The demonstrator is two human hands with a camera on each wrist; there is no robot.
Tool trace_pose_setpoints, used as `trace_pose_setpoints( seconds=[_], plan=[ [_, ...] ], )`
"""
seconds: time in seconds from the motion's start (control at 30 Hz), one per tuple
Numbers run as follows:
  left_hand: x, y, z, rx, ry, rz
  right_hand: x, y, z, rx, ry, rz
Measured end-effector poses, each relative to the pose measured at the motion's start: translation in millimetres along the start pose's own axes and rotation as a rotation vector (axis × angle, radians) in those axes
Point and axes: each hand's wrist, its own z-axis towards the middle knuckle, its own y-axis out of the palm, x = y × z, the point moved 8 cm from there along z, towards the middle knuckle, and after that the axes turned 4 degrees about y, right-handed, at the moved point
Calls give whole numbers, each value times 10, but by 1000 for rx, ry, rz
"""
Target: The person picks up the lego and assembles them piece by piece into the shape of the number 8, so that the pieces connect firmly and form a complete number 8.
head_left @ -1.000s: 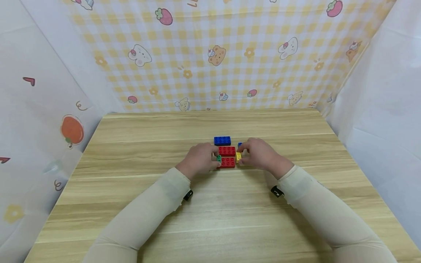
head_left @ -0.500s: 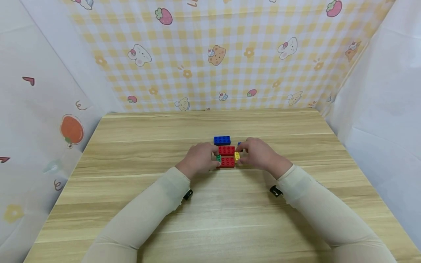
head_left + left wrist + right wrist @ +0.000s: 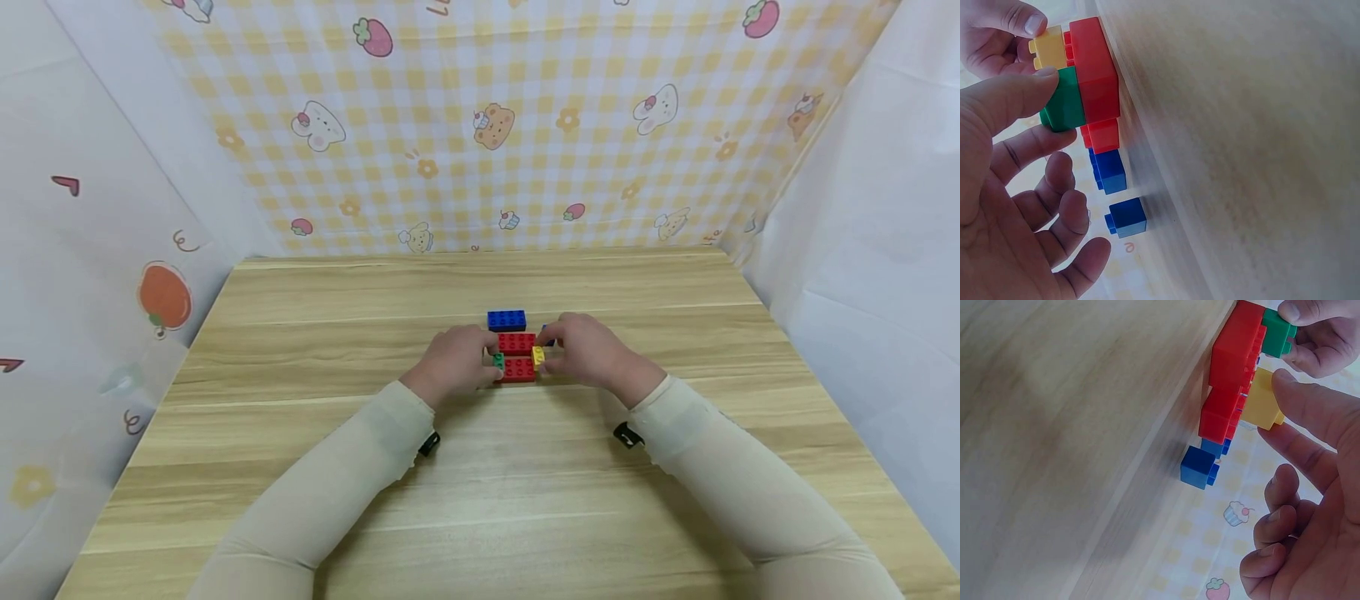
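The red brick [image 3: 519, 371], long with two rows of studs, lies lengthwise on the counter [image 3: 480, 508], studs up. A small green block [image 3: 1068, 100] sits pinched on its left end. A similar yellow block [image 3: 537, 357], two studs upward, is pinched over the right end; contact beneath is unclear.

Yellow brick [image 3: 537, 357] moved left, seemingly over a red brick [image 3: 517, 371].

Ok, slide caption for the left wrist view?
Left hand pinches a green block on a red block; right hand, a yellow block.
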Motion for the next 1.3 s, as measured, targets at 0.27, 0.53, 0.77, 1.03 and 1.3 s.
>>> trace_pose_setpoints(
  seconds=[0.27, 0.53, 0.77, 1.03, 1.3],
  plan=[
    [0, 15, 5, -13, -1, -6, -21, -2, 2, 5, 1, 19],
    [-10, 29, 10, -13, -7, -5, -24, 30, 2, -15, 17, 14],
    [-5, 29, 7, -19, -9, -6, -33, 39, 2, -21, 17, 17],
    [-8, 13, 16, -14, -14, -8, -53, 40, 9, -18, -1, 21],
    [-9, 3, 20, -21, -8, 6, -51, 70, 35, -40, 4, 49]
  ],
)
